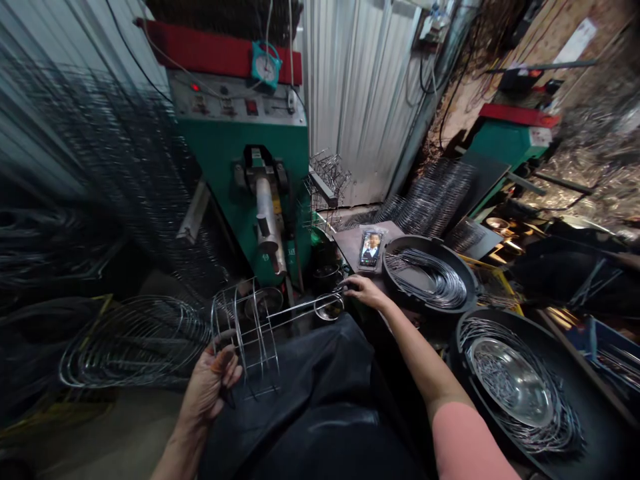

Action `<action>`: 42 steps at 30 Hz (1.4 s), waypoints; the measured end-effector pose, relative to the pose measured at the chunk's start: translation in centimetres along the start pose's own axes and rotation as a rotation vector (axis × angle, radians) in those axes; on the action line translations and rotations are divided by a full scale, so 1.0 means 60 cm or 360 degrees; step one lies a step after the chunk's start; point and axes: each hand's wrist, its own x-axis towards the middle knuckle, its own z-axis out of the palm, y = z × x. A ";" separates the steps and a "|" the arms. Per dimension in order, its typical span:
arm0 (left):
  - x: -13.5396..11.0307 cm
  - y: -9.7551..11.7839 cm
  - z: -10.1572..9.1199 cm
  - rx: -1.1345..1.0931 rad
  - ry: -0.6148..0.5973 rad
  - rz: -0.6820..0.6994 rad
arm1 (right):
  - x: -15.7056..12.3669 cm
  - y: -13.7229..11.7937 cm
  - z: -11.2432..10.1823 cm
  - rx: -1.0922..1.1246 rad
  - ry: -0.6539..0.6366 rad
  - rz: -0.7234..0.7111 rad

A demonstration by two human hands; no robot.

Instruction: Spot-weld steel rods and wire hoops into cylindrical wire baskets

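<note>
For good work, the left hand (217,370), whose fingers are clamped on the wire frame (240,330) above the dark apron (305,393), should hold it steady, while the right hand (365,291) should press only lightly near the ring (315,309), where I cannot tell if its fingers grip.

sleeve (470,440): salmon pink, short, plain | forearms (417,353): bare | lap covering (300,407): black, creased, faint sheen
</note>
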 end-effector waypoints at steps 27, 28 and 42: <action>0.110 -0.017 0.060 -0.0023 0.0087 -0.0064 | 0.108 -0.079 0.092 -0.0363 -0.0065 -0.0525; 0.115 -0.018 0.064 -0.0027 0.0095 -0.0076 | 0.112 -0.074 0.092 -0.0376 -0.0065 -0.0513; 0.164 -0.011 0.092 -0.0042 0.0114 -0.0131 | 0.156 -0.031 0.087 -0.0364 -0.0062 -0.0568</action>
